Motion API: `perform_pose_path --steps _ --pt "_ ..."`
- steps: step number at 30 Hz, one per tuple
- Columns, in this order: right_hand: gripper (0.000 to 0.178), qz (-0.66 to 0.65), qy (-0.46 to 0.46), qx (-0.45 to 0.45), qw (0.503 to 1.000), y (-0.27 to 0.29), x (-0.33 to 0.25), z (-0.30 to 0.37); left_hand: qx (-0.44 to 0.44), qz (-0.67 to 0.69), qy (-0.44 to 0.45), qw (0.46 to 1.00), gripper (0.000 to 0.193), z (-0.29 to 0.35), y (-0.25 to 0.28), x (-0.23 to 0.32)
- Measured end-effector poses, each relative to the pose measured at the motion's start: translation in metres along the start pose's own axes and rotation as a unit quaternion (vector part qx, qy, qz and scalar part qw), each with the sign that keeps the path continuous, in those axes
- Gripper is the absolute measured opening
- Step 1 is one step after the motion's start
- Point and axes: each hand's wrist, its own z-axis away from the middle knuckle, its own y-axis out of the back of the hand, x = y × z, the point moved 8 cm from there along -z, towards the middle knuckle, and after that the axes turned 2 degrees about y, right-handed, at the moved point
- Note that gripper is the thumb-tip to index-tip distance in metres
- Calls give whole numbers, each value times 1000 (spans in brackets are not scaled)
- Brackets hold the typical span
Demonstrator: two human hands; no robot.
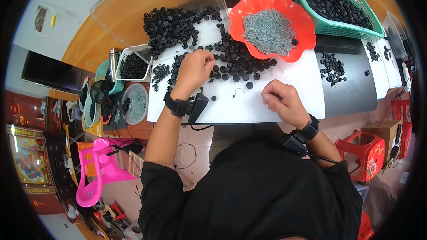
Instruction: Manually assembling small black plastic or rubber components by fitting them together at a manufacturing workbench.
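My left hand [195, 72] reaches over the near-left side of a heap of round black knobs [239, 60]. Its fingers are closed in a pinch, and whatever they hold is hidden. Beside the front-right edge of that heap, my right hand [283, 98] hovers over the white board [289, 73] with thumb and fingers curled together; I cannot see what is between them. Small black parts [161, 74] lie left of my left hand. A red wavy-rimmed bowl [308, 40] of silvery screws [269, 30] stands beyond my right hand.
A green basket [349, 30] of black parts stands at the far right. Another black pile [167, 26] lies at the back left, behind a clear plastic panel. Containers crowd the left, including a white bin [120, 73]. A red stool [362, 151] and pink chair [95, 171] flank me.
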Motion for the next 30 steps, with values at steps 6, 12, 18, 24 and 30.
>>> perform_pose_path --steps 6,12,18,24,30 --pt "3 -10 -5 1 1000 -2 1 0 63 -53 -7 997 16 -27 -1 0" --pt "3 -1 -1 6 1000 -1 0 1 72 -165 7 984 19 -33 -5 14" --pt "4 5 1 5 1000 -1 -2 0 81 -161 37 983 19 -34 -5 8" --pt "4 5 3 7 1000 -1 -1 2 76 -157 23 984 17 -31 -7 9" --pt "3 -9 2 17 1000 -1 2 4 132 31 -19 991 16 -11 12 18"
